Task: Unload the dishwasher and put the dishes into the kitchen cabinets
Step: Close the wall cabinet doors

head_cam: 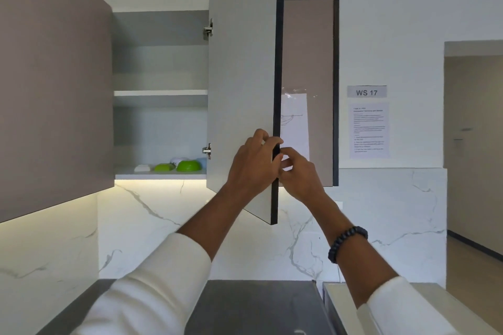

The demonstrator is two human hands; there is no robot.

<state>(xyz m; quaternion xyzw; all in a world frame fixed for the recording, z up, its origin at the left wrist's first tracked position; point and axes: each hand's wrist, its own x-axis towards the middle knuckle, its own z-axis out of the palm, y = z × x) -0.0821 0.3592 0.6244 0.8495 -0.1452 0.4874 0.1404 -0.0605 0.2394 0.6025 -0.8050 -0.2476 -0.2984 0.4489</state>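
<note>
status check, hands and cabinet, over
Left hand and right hand both grip the edge of the open cabinet door. Green bowls on the bottom shelf. Nothing in the way.

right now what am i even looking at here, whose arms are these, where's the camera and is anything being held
No machine here: these are a person's own two arms in white sleeves. The single picture comes from a camera worn on their head, looking forward and up at a wall cabinet.

Both hands are on the free edge of the open cabinet door. The left hand curls its fingers round the dark edge, and the right hand, with a dark bead bracelet on its wrist, pinches the same edge from the other side. Neither hand holds a dish.

Inside, on the bottom shelf, sit green bowls and some white pieces. The shelf above looks bare from here. A sign reading WS 17 hangs on the wall.
</note>
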